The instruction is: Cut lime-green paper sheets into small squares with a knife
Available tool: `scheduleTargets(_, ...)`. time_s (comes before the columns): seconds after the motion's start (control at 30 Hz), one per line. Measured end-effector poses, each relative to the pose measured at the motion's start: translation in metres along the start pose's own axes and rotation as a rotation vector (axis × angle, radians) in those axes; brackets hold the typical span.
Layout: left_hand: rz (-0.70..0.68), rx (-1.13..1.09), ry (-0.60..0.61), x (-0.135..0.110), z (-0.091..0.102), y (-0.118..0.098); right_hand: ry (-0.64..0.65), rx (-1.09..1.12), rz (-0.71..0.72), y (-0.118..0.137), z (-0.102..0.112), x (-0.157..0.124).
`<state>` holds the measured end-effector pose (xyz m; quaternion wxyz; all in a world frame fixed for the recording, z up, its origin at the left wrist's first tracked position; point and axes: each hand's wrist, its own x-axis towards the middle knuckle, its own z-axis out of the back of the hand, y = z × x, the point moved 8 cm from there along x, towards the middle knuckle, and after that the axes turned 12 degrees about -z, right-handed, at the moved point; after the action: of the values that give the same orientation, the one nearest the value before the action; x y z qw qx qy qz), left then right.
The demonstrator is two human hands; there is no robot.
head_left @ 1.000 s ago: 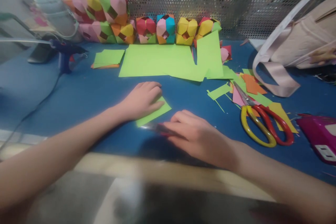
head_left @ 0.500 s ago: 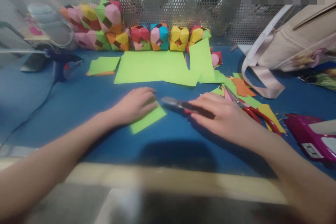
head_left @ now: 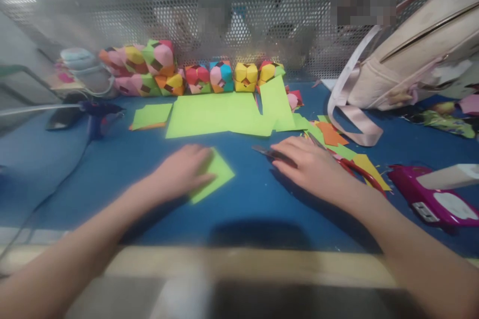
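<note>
My left hand (head_left: 185, 169) lies over the left side of a small light-green paper piece (head_left: 219, 174) on the blue tabletop. Its thumb and fingers are apart, slightly blurred. To the right, low over the table, my right hand (head_left: 305, 159) is closed on a utility knife (head_left: 264, 151). The blade points left, and most of the handle is under the fingers. Red-handled scissors (head_left: 361, 172) lie just beyond that wrist, partly hidden. Behind both hands is a large light-green sheet (head_left: 213, 113), with another green piece (head_left: 277, 104) leaning at its right.
Folded paper balls (head_left: 220, 77) line the back by a perforated metal panel (head_left: 254, 25). A glue gun (head_left: 95, 117) and a stack of green squares (head_left: 151, 115) are at left. Paper scraps (head_left: 331, 134), a magenta device (head_left: 430, 199) and a pale bag (head_left: 407, 55) are at right.
My left hand has slid left on the small green paper, uncovering more of it. My right hand with the utility knife has moved slightly away from the paper. The view has tilted upward.
</note>
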<state>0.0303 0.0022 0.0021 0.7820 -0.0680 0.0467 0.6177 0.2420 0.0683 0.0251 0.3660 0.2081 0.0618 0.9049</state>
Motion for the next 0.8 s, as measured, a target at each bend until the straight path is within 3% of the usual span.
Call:
scheduleTargets(0.13,-0.034,-0.011,-0.021,0.002,0.002,-0.003,-0.025,0.139,0.198,0.029,-0.004,-0.01)
scheduleTargets(0.27,-0.026,-0.051,-0.043,0.003,0.003,-0.001,-0.013,0.22,0.275,0.042,-0.013,-0.017)
scheduleTargets(0.5,-0.016,-0.167,-0.094,0.004,-0.001,0.0,0.035,0.288,0.306,0.042,-0.028,-0.021)
scheduleTargets(0.8,-0.015,-0.137,-0.102,0.0,0.005,-0.005,0.058,0.328,0.279,0.038,-0.029,-0.019)
